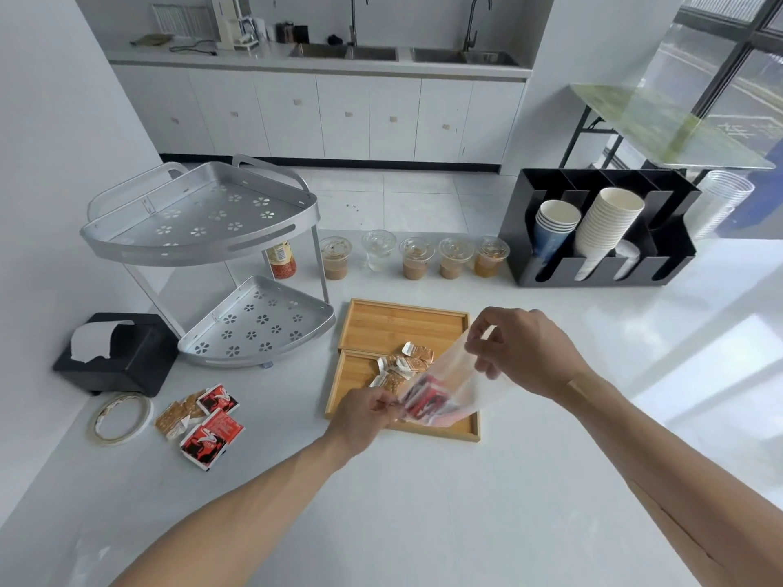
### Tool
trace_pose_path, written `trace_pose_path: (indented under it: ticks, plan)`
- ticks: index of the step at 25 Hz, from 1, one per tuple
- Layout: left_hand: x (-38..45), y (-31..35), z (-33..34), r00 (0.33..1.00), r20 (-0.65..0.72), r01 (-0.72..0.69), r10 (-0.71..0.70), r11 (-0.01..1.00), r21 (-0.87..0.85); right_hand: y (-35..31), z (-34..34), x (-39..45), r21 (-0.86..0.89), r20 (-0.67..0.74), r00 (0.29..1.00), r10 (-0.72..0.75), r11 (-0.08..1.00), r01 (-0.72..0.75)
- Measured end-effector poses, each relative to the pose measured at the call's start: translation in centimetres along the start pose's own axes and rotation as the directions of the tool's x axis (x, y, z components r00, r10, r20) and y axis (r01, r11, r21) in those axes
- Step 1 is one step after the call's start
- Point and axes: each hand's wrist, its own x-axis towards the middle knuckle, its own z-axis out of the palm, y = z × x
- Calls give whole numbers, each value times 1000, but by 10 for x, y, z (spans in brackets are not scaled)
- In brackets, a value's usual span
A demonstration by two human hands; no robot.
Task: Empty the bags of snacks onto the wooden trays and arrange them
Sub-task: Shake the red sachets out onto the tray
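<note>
Two wooden trays lie side by side on the white counter, a far tray [398, 322] that is bare and a near tray [354, 374]. A small heap of brown snack packets [402, 366] rests on the near tray. Over that tray I hold a clear plastic bag [445, 387] tilted, with red snack packets inside. My left hand [364, 417] pinches its lower end. My right hand [521, 353] grips its upper end. To the left on the counter lie loose red packets [212, 434] and brown packets [176, 417].
A two-tier metal corner rack [212, 264] stands left of the trays. A black tissue box [123, 353] and a tape roll [120, 417] sit near the left edge. Several lidded drink cups [417, 256] line up behind the trays. A black cup holder [601, 230] stands at the right.
</note>
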Motion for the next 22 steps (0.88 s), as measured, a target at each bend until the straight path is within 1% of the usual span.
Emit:
trace_pose_path:
  ticks: [3, 5, 7, 9, 11, 13, 16, 20, 22]
  plan:
    - [6, 11, -14, 981, -167, 67, -101, 978, -197, 16, 3, 23, 53, -47, 998, 29, 998, -26]
    - [14, 21, -28, 971, -193, 83, -142, 955, -286, 26, 9, 43, 121, -79, 996, 47, 992, -38]
    - [25, 33, -45, 969, -192, 85, -155, 941, -328, 36, 16, 68, 220, -45, 996, 82, 973, -70]
    - [40, 48, -63, 964, -215, 81, -159, 940, -331, 44, 23, 94, 282, 11, 991, 133, 951, -131]
    - [61, 61, -79, 952, -254, 98, -169, 958, -268, 51, 35, 119, 339, 60, 983, 174, 923, -184]
    - [83, 72, -92, 941, -293, 130, -168, 981, -143, 57, 50, 142, 365, 98, 977, 188, 907, -211]
    - [112, 82, -99, 932, -343, 128, -115, 992, 14, 65, 75, 168, 376, 128, 972, 196, 897, -230]
    - [143, 90, -100, 915, -400, 151, -50, 962, 226, 77, 102, 194, 361, 112, 974, 194, 906, -222]
    - [153, 95, -101, 920, -393, 150, -3, 927, 344, 81, 112, 202, 411, 111, 971, 211, 880, -238]
